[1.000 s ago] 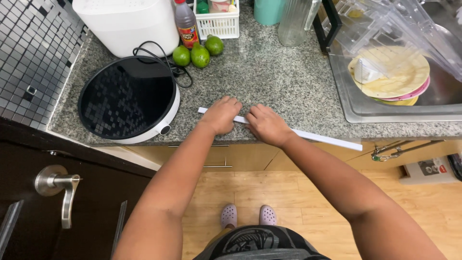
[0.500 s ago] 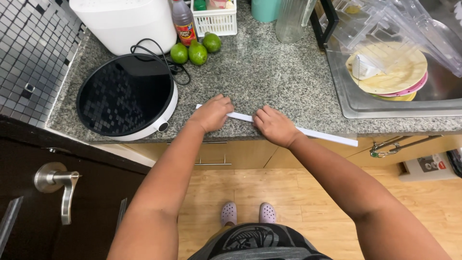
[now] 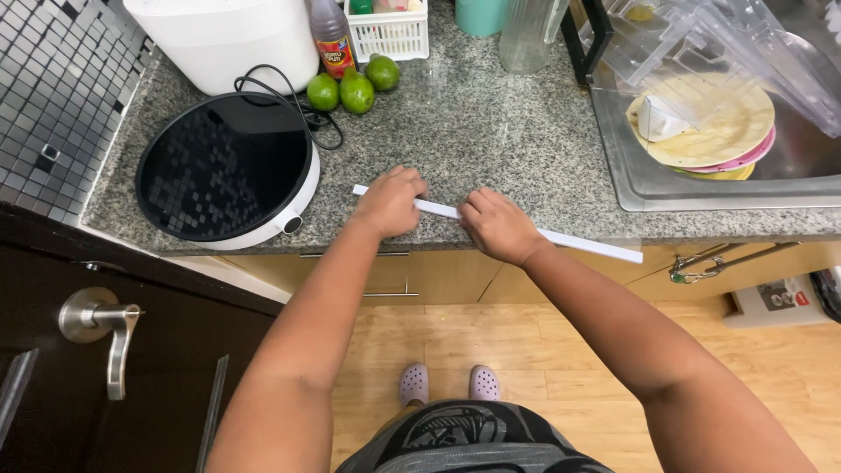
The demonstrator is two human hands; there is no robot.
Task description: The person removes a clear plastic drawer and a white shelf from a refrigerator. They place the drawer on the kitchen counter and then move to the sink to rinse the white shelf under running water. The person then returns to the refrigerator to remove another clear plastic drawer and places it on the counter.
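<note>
— What have you got your hands on there?

— A long, thin white strip [image 3: 578, 243], flat and straight like a slat. It lies along the front edge of the granite counter [image 3: 491, 131], running at a slight slant, and its far right end pokes out past the counter's edge over the wooden floor [image 3: 543, 350].

— And how are the hands set?

— My left hand [image 3: 390, 203] covers the strip near its left end, fingers curled down over it. My right hand [image 3: 498, 225] sits just beside it on the strip, knuckles up, fingers bent onto it. A short bare stretch of strip shows between the two. Whether I pinch it or only press it flat, I cannot tell.

— What lies around the strip?

— Left of it is a round cooker [image 3: 229, 171] with a glossy black top and white rim. Behind that, three smooth green limes [image 3: 355, 88] sit beside a coiled black cord [image 3: 293, 101]. Right of the strip, a steel sink [image 3: 701, 188] holds stacked plates [image 3: 714, 140], yellow over pink, under clear plastic tubs [image 3: 701, 44]. The counter itself is speckled grey stone.
</note>
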